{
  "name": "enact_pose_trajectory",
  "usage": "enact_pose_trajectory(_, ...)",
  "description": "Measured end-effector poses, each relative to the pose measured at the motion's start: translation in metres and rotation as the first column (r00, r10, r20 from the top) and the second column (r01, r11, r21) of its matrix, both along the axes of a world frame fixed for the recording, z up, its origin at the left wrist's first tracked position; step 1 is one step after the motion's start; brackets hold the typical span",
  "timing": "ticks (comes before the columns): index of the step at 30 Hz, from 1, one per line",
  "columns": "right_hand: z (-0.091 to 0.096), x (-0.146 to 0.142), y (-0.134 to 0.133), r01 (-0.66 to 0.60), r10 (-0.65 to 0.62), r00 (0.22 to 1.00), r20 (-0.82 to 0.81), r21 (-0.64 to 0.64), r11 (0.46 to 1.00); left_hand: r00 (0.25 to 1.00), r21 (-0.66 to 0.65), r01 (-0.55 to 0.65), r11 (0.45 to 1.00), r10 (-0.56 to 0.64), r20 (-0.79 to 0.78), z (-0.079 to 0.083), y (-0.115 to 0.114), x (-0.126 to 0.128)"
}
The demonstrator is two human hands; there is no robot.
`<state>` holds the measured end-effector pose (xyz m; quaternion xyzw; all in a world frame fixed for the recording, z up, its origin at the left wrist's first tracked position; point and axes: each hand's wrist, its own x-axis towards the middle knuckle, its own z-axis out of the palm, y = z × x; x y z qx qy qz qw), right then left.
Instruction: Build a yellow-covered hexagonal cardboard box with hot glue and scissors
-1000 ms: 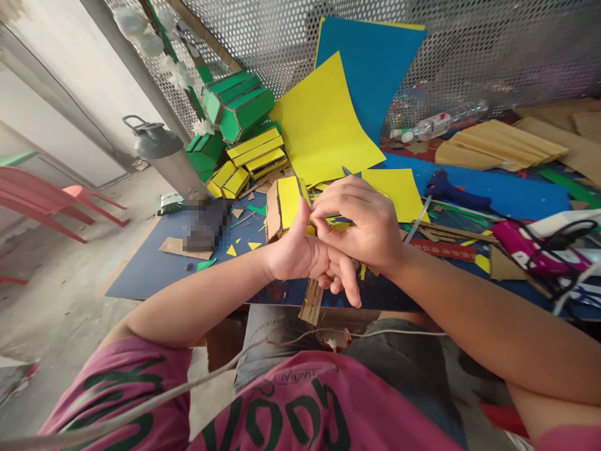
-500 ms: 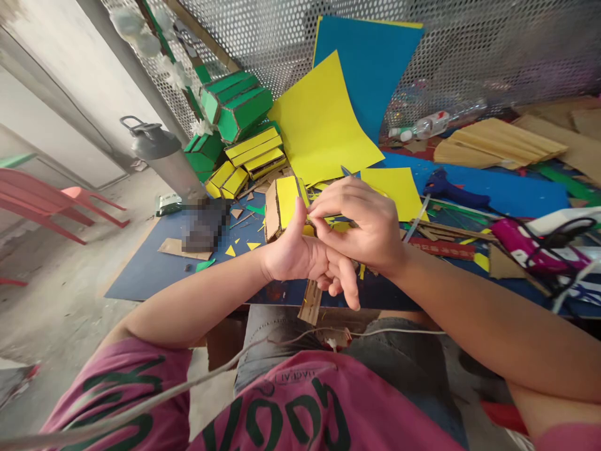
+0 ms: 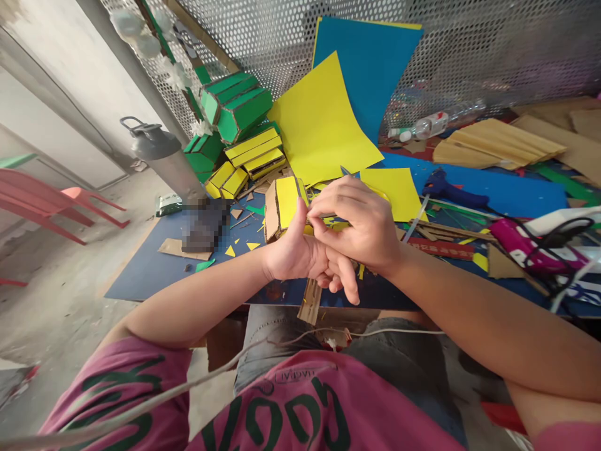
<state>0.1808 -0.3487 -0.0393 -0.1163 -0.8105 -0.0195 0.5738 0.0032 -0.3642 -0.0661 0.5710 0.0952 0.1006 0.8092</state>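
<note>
The left hand grips a cardboard box faced with yellow paper, thumb up against its near side, holding it just above the near edge of the table. The right hand lies over the left, fingers curled shut around a thin tool whose metal tip pokes out beyond the knuckles; what kind of tool it is cannot be told. Its fingertips press at the box's right edge, where the yellow facing meets bare cardboard. A cardboard strip hangs over the near edge just below the hands. Yellow scraps dot the blue top to the left of the box. Toward the far left corner sits a heap of green boxes with more yellow boxes stacked in front of it, and a grey bottle stands by the left edge. A yellow sheet and a blue sheet lean on the perforated metal screen along the far edge. A smaller yellow piece lies flat just beyond the right hand. To the right are a blue glue gun, a folded cardboard fan, a clear plastic bottle lying on its side, and a pink tool with black cable near the right edge.
</note>
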Motion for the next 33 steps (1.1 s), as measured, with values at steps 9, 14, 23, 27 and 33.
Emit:
enact_pose_trajectory(9, -0.0016, 0.0024, 0.0010, 0.006, -0.005, 1.000, 0.028, -0.047, 0.999, 1.000, -0.037, -0.012, 0.999, 0.012, 0.011, 0.0030, -0.0014, 0.0004)
enact_pose_trajectory(14, 0.0011, 0.0028, 0.0001, 0.005, -0.005, 0.999, 0.037, -0.011, 1.000, 0.999, -0.019, -0.024, 1.000, 0.024, -0.031, 0.0042, -0.0016, 0.0000)
enact_pose_trajectory(23, 0.0023, 0.0013, -0.0028, -0.037, 0.037, 0.999, -0.016, -0.037, 0.999, 0.998, 0.017, 0.029, 0.999, -0.030, 0.061, 0.0090, -0.0044, -0.0014)
enact_pose_trajectory(27, 0.0026, 0.0013, -0.0037, -0.015, 0.015, 1.000, -0.003, -0.040, 0.999, 1.000, 0.007, 0.015, 1.000, -0.015, 0.005, 0.0097, -0.0052, -0.0003)
enact_pose_trajectory(33, 0.0016, 0.0032, 0.0000, 0.015, -0.017, 0.999, 0.026, 0.079, 0.997, 0.998, -0.023, 0.003, 1.000, -0.004, -0.058, 0.0058, -0.0034, 0.0008)
